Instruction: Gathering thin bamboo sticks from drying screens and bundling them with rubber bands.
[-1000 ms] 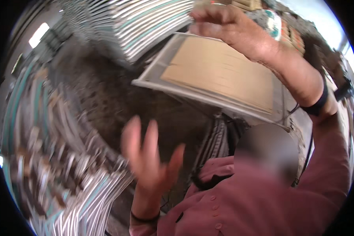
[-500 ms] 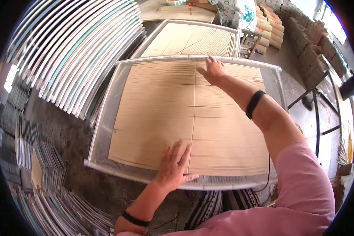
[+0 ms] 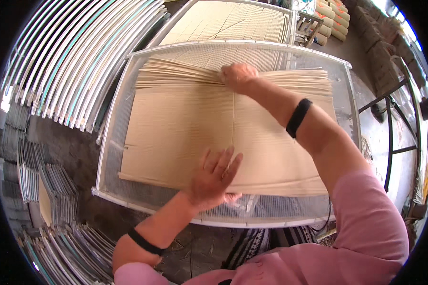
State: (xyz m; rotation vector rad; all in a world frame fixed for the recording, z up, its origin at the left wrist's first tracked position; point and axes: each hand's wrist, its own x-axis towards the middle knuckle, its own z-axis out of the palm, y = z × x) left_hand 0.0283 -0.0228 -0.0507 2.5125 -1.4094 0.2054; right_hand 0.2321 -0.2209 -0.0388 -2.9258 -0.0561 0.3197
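A wide layer of thin tan sticks (image 3: 185, 128), lying side by side, covers much of a white-framed mesh rack (image 3: 142, 205) in front of me. At the layer's far edge, my right hand (image 3: 240, 77) is curled over the sticks, which are bunched up and raised in a ridge on both sides of it. My left hand (image 3: 213, 178) lies at the near edge with fingers stretched and apart on top of the sticks. Its thumb is low, by the edge. Both hands are slightly blurred, and the right fingertips are hidden.
Beyond my rack is a second rack of tan sticks (image 3: 223, 21). Many stacked frames (image 3: 76, 61) lean at the left, with more frames (image 3: 66, 256) at the lower left. A dark metal stand (image 3: 390, 137) is on the right. Tan rolls (image 3: 333, 19) are piled at the back right.
My right hand has closed on the far edge and drawn the sticks toward me, bunching them. The layer's near edge has slid away from me, and the left hand has moved slightly farther forward.
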